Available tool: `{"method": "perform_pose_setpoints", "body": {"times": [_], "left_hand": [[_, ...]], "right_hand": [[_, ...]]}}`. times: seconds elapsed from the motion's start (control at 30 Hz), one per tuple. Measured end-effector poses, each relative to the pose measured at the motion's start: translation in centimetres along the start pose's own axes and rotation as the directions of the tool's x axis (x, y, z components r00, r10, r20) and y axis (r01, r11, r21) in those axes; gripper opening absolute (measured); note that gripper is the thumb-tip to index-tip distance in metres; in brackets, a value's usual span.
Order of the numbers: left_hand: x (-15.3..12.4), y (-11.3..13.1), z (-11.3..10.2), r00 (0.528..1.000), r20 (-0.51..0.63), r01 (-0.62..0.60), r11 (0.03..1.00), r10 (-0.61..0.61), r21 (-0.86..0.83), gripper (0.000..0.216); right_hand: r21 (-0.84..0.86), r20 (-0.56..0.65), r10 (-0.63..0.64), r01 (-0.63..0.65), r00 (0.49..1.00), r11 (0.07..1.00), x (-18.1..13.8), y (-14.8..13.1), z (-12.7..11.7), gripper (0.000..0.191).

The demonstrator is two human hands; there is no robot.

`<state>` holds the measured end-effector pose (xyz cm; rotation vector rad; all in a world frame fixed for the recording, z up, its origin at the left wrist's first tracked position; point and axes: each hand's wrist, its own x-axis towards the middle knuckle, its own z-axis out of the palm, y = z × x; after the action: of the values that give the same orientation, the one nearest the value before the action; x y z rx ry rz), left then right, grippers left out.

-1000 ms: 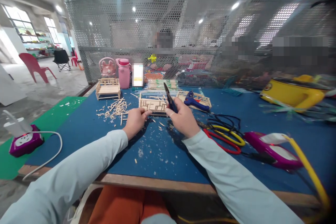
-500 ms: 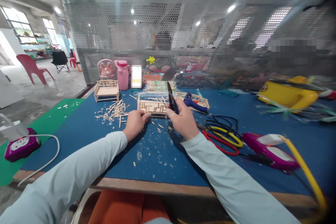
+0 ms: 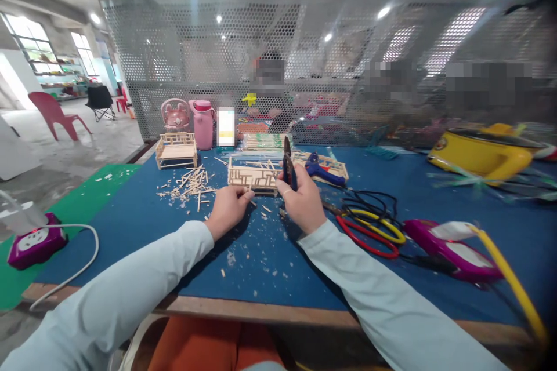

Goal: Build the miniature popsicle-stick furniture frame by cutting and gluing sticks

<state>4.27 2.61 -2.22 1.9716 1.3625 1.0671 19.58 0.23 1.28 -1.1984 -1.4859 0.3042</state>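
Note:
My left hand (image 3: 229,206) is closed, thumb and forefinger pinching what looks like a short wooden stick (image 3: 250,184) at the front of a small wooden frame (image 3: 261,177). The frame is built of thin sticks, with a lattice pattern. My right hand (image 3: 303,202) is wrapped round dark-handled pliers (image 3: 286,156), their jaws pointing up, beside the frame's right end. Left of the frame lies a heap of loose wooden sticks (image 3: 194,181). A finished-looking miniature wooden bench (image 3: 176,152) stands behind that heap. Further right, a blue glue gun (image 3: 324,171) rests on more stick pieces.
Red-handled (image 3: 365,237) and yellow-handled tools lie right of my right hand, near black cables. Purple power strips (image 3: 455,252) sit at both sides. A yellow pot (image 3: 478,156), a pink bottle (image 3: 203,124) and a perforated screen (image 3: 174,58) are farther back. Scraps dot the blue tabletop (image 3: 261,272).
My left hand has shifted slightly right along the frame's front edge. The pliers in my right hand have turned more upright and moved a little right.

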Motion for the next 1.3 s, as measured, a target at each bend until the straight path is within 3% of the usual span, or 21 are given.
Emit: {"method": "perform_pose_setpoints", "body": {"times": [0.27,1.07,1.2,1.3], "left_hand": [[1.2,-0.9,-0.5,0.998,-0.066,-0.005,1.000,0.006,0.023,0.037],[1.6,-1.4,0.2,0.999,-0.047,0.024,0.999,-0.026,-0.046,0.029],[1.1,-1.0,-0.2,1.000,0.004,0.017,0.997,-0.017,-0.074,0.030],[0.1,-0.4,-0.9,0.995,0.100,-0.009,0.995,0.019,-0.102,0.031]], "right_hand": [[-0.008,0.048,-0.016,0.016,0.999,1.000,-0.2,-0.2,0.4,0.011],[-0.045,0.101,-0.032,0.036,0.994,0.998,-0.3,0.2,0.7,0.012],[-0.160,0.190,-0.068,0.100,0.979,0.982,0.1,0.5,0.0,0.010],[-0.299,0.340,-0.078,0.187,0.937,0.936,0.5,0.7,-0.9,0.023]]}}
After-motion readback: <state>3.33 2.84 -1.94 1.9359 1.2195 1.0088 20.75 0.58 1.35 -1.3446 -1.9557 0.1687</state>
